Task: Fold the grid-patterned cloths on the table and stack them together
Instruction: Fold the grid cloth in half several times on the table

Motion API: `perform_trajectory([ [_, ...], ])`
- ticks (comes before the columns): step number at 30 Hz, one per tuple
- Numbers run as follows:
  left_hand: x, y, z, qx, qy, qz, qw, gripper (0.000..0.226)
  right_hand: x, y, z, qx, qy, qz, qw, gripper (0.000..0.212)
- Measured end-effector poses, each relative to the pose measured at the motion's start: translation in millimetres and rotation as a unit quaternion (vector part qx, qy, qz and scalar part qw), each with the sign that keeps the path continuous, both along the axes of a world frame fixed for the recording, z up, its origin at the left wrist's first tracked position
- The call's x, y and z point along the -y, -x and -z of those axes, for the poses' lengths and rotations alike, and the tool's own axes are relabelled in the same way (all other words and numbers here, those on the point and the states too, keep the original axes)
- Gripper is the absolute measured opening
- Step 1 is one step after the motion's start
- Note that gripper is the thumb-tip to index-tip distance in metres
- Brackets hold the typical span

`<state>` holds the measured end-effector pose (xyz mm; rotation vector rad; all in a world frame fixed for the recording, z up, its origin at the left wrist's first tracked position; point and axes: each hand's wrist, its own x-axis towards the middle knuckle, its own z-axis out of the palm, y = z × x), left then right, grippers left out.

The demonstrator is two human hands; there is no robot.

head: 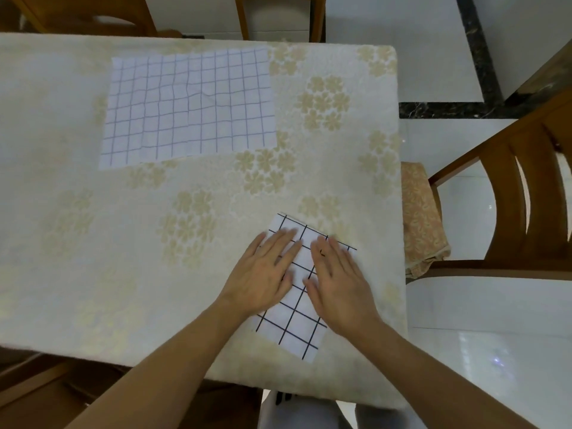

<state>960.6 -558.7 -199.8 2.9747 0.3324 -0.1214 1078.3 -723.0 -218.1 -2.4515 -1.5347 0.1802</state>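
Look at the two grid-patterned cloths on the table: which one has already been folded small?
The black-lined cloth near the table's front edge, under the left hand and right hand. The blue-lined cloth farther back lies spread flat.

Looks like a dining room in somebody's home. The table point(93, 243) fills most of the frame and is covered with a cream tablecloth point(325, 100) printed with tan flowers. Wooden dining chairs point(520, 187) sit around it, one at the right edge with a patterned seat cushion point(422, 218), more along the top. Glossy white floor tiles point(433, 57) with a dark marble border strip point(483, 57) show at upper right.
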Motion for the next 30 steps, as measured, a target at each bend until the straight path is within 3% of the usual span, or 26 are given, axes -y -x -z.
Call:
perform_trajectory([
  [8, -26, -31, 29, -0.053, -0.025, 0.012, 0.998, 0.064, -26, -16, 22, -0.007, 0.064, 0.035, 0.997, 0.075],
  [18, -38, -31, 28, -0.049, -0.019, 0.029, 0.998, 0.069, -25, -11, 24, 0.006, 0.067, 0.035, 0.997, 0.085],
  [23, -10, -3, 19, -0.013, -0.016, 0.023, 1.0, 0.07, -11, -8, 16, 0.005, 0.071, 0.056, 0.996, 0.09],
  [30, -4, 17, 31, -0.046, -0.003, 0.015, 0.999, 0.072, 0, -7, 26, 0.007, 0.103, 0.052, 0.993, 0.092],
])
